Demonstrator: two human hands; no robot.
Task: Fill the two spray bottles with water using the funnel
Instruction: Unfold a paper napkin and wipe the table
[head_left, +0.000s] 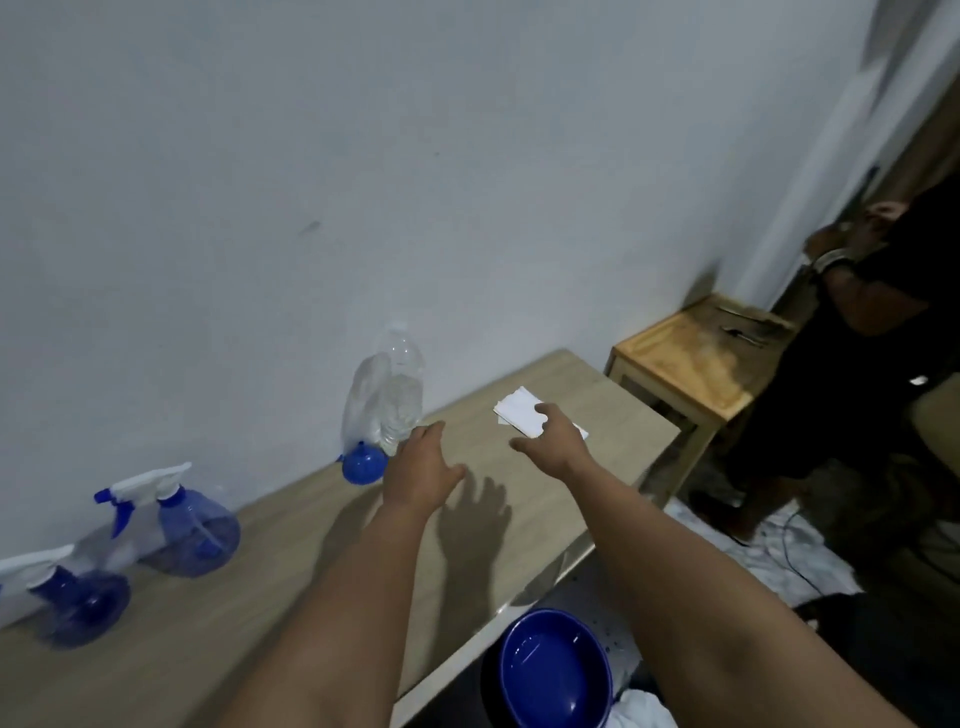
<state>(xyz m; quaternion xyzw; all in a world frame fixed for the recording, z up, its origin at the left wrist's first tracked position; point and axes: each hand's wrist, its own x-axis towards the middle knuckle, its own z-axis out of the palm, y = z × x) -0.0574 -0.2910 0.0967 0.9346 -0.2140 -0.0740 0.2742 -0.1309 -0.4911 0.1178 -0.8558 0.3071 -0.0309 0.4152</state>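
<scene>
Two blue spray bottles with white trigger heads stand on the wooden table by the wall, one (195, 530) further in and one (78, 605) at the left edge. A blue funnel (363, 464) lies on the table next to a clear plastic water bottle (400, 395) standing against the wall. My left hand (421, 470) hovers open just right of the funnel, its fingertips close to the water bottle's base. My right hand (550, 441) is open over a white folded paper (519, 413), its thumb above the sheet. Neither hand holds anything.
A blue bowl (556, 670) sits below the table's (291, 582) front edge, with white cloth beside it. A small wooden stool (691, 364) stands past the table's right end. Another person in dark clothes (872, 332) is at the far right near the wall corner.
</scene>
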